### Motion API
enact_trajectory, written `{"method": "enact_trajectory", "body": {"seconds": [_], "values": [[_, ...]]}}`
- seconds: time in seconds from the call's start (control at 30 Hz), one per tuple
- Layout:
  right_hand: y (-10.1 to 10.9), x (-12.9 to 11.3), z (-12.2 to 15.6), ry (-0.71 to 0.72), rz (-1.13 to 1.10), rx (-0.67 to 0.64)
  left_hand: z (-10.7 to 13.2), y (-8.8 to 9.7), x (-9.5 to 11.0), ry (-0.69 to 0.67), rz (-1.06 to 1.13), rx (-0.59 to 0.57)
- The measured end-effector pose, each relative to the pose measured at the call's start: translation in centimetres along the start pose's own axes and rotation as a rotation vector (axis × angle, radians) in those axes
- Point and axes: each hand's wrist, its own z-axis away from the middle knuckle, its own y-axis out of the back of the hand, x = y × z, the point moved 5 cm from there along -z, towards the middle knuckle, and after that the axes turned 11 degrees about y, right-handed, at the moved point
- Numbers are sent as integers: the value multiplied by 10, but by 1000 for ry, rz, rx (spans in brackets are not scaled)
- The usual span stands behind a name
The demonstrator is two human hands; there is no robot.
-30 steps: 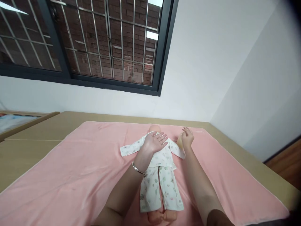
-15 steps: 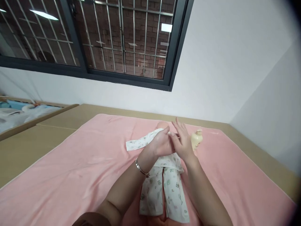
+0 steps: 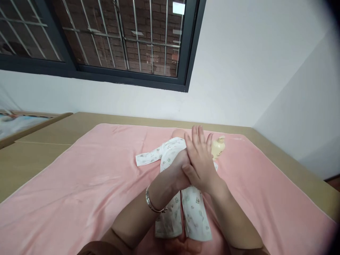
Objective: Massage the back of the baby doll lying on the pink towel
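My right hand (image 3: 200, 163) lies flat over my left hand (image 3: 182, 170), palm against palm, its fingers stretched out. My left hand is palm up beneath it, with its fingers largely covered; a silver bangle circles that wrist. Below both hands a baby doll (image 3: 172, 145) lies on its back in a white printed top and trousers. Its round head shows just beyond my hands, and one sleeve stretches out to the left. My hands hide much of its torso. Just right of my fingers stands a pale yellow pump bottle (image 3: 218, 147).
A pink blanket (image 3: 101, 184) covers most of the wooden table (image 3: 39, 148). Behind it are a white wall (image 3: 225, 71) and a dark-framed window (image 3: 127, 79) with metal bars. At the far left a raised wooden edge (image 3: 34, 131) borders blurred white and blue items.
My hands have come together: the right one now presses flat onto the left palm, where before they touched loosely with fingers apart. The view has shifted slightly right and down.
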Motion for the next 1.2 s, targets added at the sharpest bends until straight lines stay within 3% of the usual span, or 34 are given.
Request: {"method": "enact_trajectory", "body": {"seconds": [0.03, 0.1, 0.2, 0.33, 0.43, 0.53, 0.6, 0.63, 0.7, 0.73, 0.8, 0.9, 1.1, 1.2], "values": [[1, 5, 0, -26, 14, 0, 3, -10, 1, 156, 10, -85], [-1, 4, 1, -25, 17, 10, 8, -18, 12, 291, 45, -180], [-10, -16, 1, 66, -24, 25, 3, -12, 31, 168, 6, -160], [-16, -18, -6, 101, -95, 114, -20, 2, 27, -87, -295, 54], [-19, 19, -14, 39, -52, 263, -43, 11, 12, -132, -440, 168], [-34, 77, -6, -216, -66, 481, -69, 29, 5, -91, -436, 119], [-55, 107, 9, -413, -143, 573, -86, 56, 8, -86, -455, 154], [-70, 117, 15, -470, -204, 545, -93, 75, 11, -102, -489, 255], [-103, 121, 20, -445, -321, 329, -102, 118, 17, -164, -624, 552], [-118, 118, 20, -383, -363, 191, -105, 134, 17, -193, -718, 637], [-142, 109, 21, -234, -411, -75, -107, 155, 11, -249, -883, 661], [-161, 105, 28, -148, -384, -303, -97, 167, -1, -396, -1064, 686], [-163, 111, 50, -510, -106, -322, -80, 171, -17, -452, -1120, 705], [-161, 96, 50, -447, -63, -368, -78, 173, -19, -500, -1092, 693]]}}
